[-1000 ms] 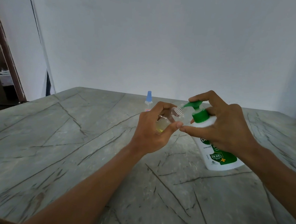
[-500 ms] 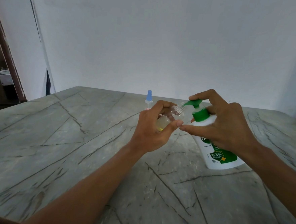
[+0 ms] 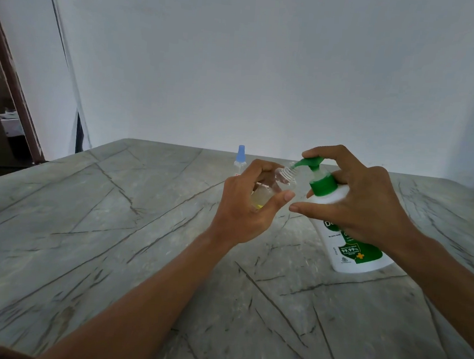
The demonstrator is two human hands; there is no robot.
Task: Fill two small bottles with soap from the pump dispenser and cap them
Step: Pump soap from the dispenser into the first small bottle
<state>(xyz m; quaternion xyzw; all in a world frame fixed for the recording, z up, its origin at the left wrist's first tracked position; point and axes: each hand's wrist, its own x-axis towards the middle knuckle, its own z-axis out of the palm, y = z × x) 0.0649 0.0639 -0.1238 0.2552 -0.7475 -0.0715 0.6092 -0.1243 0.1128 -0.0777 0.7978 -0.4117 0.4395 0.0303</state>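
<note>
gripping bottle (image 3: 267, 194), left hand (image 3: 242, 207); pump (image 3: 322, 185), right hand (image 3: 368, 205)

The pump head (image 3: 311, 161) has risen under the right hand (image 3: 360, 199), exposing its stem.

On the pump dispenser (image 3: 350, 251), "99.99%" is legible beside a yellow plus, under what looks like "PROTECTS FROM".

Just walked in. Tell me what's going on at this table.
A person is filling a small bottle from a pump dispenser. The left hand holds the uncapped bottle tilted, its threaded neck at the green spout; a little yellowish soap sits in its bottom. The right hand grips the dispenser, forefinger on the pump head. A blue-capped bottle stands behind on the table.
</note>
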